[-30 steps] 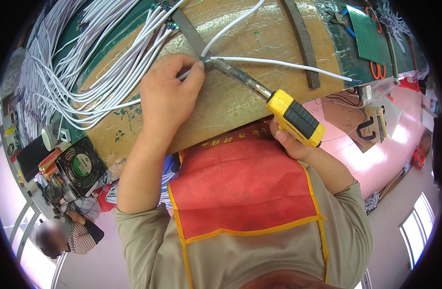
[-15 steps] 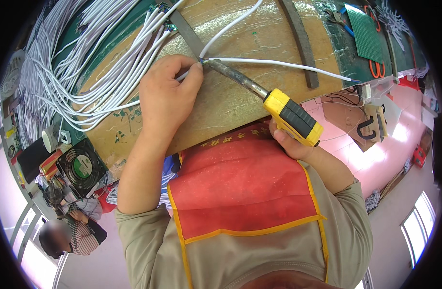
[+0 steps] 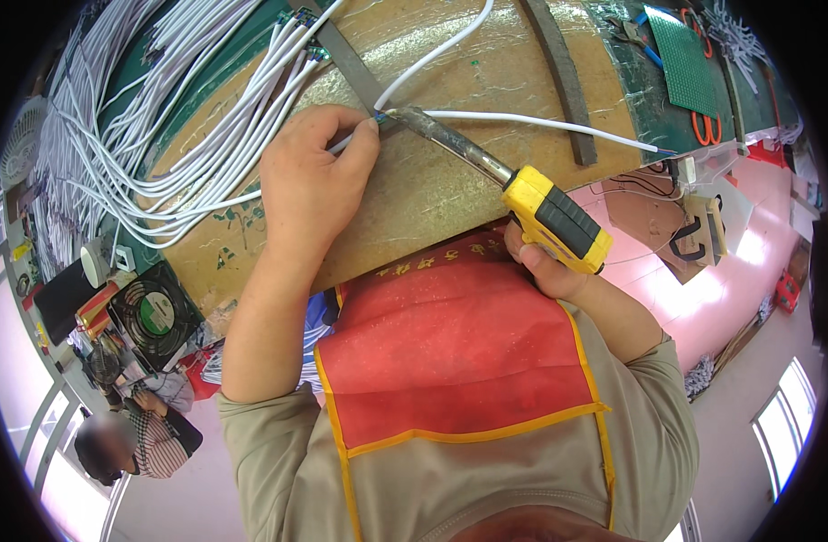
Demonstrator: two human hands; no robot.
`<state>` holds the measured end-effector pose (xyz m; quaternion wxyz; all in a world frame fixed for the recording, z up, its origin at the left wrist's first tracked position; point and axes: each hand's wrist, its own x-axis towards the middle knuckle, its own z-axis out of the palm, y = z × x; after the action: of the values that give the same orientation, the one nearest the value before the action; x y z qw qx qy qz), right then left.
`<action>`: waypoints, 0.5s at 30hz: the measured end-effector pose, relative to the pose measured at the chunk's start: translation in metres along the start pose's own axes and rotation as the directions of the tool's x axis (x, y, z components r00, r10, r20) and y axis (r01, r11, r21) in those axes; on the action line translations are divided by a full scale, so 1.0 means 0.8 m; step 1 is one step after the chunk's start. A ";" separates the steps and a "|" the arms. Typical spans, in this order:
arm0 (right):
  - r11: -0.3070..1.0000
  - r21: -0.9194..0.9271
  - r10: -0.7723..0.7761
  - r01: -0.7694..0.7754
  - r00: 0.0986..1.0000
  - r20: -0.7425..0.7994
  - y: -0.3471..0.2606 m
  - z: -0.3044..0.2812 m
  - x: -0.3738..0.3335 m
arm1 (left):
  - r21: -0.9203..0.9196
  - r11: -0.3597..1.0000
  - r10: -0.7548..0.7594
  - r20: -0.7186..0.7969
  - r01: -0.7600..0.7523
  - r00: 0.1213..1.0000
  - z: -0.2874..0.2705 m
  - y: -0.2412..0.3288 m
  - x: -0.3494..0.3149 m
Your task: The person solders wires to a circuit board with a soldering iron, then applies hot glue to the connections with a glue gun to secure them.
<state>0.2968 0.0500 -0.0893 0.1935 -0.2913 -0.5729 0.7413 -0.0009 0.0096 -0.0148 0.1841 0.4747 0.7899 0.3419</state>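
Soldering iron [image 3: 486,167]: yellow grip, tip at the wire end on the brown workboard [image 3: 450,72].
Right hand [image 3: 545,266]: fingers wrapped round the iron's handle at the workboard's near edge.
Left hand [image 3: 310,185]: fingertips pinching a white wire [image 3: 540,122] at the tip.
Wire bundle [image 3: 161,135]: left of the workboard.

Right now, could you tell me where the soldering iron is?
In the head view, right of centre: the right hand grips the soldering iron, its tip beside the left hand.

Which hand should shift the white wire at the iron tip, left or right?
Left. The left hand already pinches the white wire at the tip; the right hand is busy gripping the soldering iron handle.
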 end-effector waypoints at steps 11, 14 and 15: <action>0.978 -0.204 0.077 -0.045 0.985 0.152 -0.005 -0.028 -0.005 | 0.035 0.999 -0.018 0.044 0.016 0.999 0.001 0.001 0.005; 0.996 -0.084 -0.016 0.031 0.985 0.170 -0.020 -0.031 -0.008 | 0.055 0.998 0.030 -0.002 -0.030 1.000 0.004 0.005 0.006; 0.993 -0.017 -0.112 0.115 0.986 0.124 -0.026 -0.032 -0.007 | 0.034 0.998 0.054 -0.002 -0.054 0.999 0.002 0.003 0.002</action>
<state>0.3164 0.0710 -0.0728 0.1961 -0.2142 -0.6084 0.7386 0.0006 0.0125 -0.0141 0.1653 0.4985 0.7827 0.3340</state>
